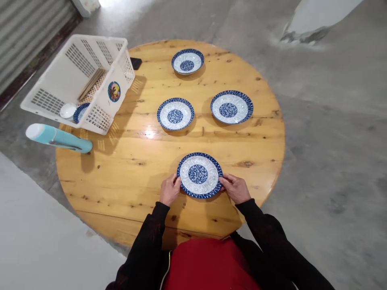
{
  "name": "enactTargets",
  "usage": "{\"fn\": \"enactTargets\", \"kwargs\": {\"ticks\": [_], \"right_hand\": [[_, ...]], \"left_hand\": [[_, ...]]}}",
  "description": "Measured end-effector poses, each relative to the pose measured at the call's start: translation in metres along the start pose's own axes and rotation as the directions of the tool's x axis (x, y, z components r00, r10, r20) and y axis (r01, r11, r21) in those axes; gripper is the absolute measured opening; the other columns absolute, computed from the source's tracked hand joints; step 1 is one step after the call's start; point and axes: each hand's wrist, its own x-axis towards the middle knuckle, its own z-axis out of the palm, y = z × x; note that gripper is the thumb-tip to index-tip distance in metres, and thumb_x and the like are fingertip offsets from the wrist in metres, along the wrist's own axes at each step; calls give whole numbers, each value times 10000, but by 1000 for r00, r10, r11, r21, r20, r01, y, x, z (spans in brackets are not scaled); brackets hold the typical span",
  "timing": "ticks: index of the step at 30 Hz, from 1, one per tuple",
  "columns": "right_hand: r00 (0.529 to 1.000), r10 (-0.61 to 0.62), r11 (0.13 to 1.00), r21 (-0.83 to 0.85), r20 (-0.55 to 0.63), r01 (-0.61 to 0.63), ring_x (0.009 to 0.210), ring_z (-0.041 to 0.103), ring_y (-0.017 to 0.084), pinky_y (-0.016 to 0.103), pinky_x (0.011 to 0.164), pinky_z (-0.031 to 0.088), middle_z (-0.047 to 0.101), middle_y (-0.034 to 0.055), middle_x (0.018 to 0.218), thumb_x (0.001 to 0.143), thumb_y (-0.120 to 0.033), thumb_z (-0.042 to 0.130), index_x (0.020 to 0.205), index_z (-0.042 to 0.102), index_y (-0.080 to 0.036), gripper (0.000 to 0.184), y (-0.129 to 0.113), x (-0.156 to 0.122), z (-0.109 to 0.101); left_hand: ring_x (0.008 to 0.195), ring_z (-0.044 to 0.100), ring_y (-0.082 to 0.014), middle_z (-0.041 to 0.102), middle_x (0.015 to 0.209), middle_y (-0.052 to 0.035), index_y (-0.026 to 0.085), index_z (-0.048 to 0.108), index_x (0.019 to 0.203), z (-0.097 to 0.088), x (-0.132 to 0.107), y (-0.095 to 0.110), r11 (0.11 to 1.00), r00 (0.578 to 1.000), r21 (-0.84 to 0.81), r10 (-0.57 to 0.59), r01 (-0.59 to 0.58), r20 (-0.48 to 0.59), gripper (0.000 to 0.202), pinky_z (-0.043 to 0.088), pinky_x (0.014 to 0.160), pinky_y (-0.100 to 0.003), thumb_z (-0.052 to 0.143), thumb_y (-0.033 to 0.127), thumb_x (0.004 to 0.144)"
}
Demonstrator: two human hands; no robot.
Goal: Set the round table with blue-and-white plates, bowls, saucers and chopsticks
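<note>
A blue-and-white plate with a dark blue patterned rim is at the near side of the round wooden table. My left hand pinches its left rim, thumb on top. On the opposite rim my right hand grips it the same way. Whether the plate's underside touches the table I cannot tell. Beyond it lie matching dishes: a plate at centre, another plate to its right, and a deeper-looking dish toward the far edge.
At the table's left stands a white plastic basket holding a small white bowl, a blue-rimmed dish and brown sticks. A turquoise bottle-shaped object stands before it. A black flat object lies behind the basket.
</note>
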Motion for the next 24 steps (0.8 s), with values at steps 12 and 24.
{"fn": "enactTargets", "kwargs": {"ticks": [12,24], "right_hand": [[1000,2,1000,9,22,-2,508,625,224,322,500,512,644,22,576,680,-601,655,806,692,-200,422,4,3,3],[1000,-23,1000,-6,14,23,496,625,221,313,492,511,632,16,554,694,-614,630,790,677,-204,424,5,3,6]], "left_hand": [[628,433,-148,452,633,18,220,411,678,1,1,-5,998,1000,65,2,0,-19,276,287,626,-260,430,325,933],[636,468,-153,504,639,10,214,465,685,0,5,-3,990,999,140,-1,5,-34,249,292,638,-260,445,277,925]]}}
